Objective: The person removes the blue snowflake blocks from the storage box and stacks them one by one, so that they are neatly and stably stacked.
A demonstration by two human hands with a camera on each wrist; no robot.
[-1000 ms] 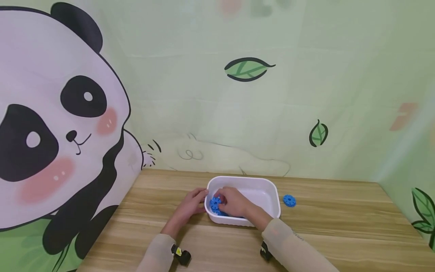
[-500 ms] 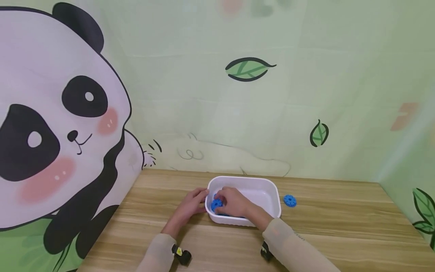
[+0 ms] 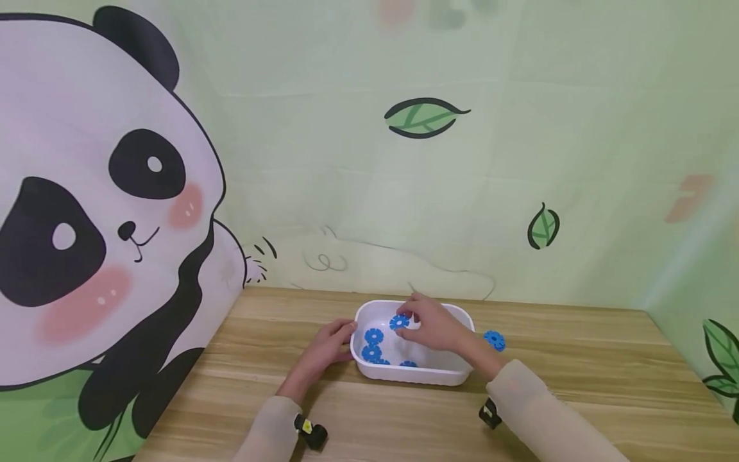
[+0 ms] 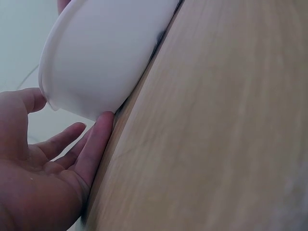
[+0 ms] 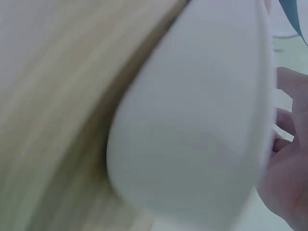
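Observation:
A white rectangular plastic box (image 3: 412, 377) stands on the wooden table, with several blue notched interlocking discs (image 3: 372, 352) lying at its left and near side. My right hand (image 3: 439, 325) is over the box and pinches one blue disc (image 3: 399, 321) between thumb and fingers. At the box's left end, my left hand (image 3: 328, 344) touches the wall with its fingers fairly straight. In the left wrist view the thumb is at the rim and a finger meets the lower edge. The right wrist view shows the right hand (image 5: 291, 159) only partly, with the held disc out of sight.
On the table (image 3: 577, 372), just right of the box, lies another blue disc (image 3: 494, 341). A printed cloth with a panda (image 3: 173, 256) and leaves hangs directly behind the table and along its left side.
My right hand has risen from the box's left corner and moved right, bringing a blue disc with it. More discs show inside the box. The left hand has stayed at the left end.

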